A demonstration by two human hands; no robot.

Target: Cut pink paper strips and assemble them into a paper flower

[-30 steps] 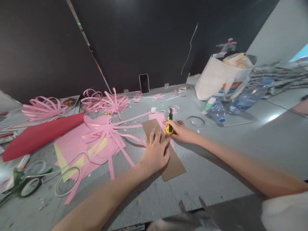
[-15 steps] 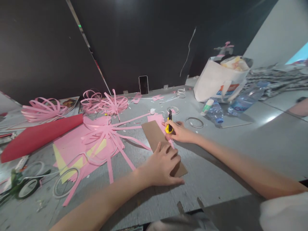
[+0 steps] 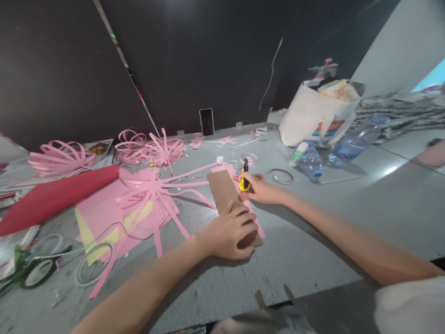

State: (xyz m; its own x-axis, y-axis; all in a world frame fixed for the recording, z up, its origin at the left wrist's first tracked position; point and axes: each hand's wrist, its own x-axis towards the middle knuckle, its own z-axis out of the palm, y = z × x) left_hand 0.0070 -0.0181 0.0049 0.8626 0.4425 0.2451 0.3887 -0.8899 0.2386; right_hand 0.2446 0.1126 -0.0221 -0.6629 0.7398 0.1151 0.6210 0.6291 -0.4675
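Note:
A brown cardboard strip (image 3: 222, 188) lies slanted on the grey table, over a sheet of pink paper (image 3: 259, 229) that shows along its right edge and top. My left hand (image 3: 231, 232) presses down on the cardboard's lower half, fingers spread across it and thumb near the bottom end. Beside the cardboard's upper right edge, my right hand (image 3: 259, 189) grips a yellow and black utility knife (image 3: 244, 183). The knife stands roughly upright over the pink paper; its tip is hidden. Left of the cardboard, a pink paper-strip flower (image 3: 155, 185) spreads its long strips.
Curled pink strip bundles (image 3: 62, 157) and a red paper roll (image 3: 59, 199) lie at left, near wire coils (image 3: 93, 264) and green tape (image 3: 40, 273). A phone (image 3: 206, 122) leans on the back wall. A white bag (image 3: 306, 116) and plastic bottles (image 3: 311, 162) stand at right.
The cardboard has turned slightly, its lower end shifting left, and more pink paper shows along its right edge. My left hand has moved slightly left and up with it. My right hand stays nearly still.

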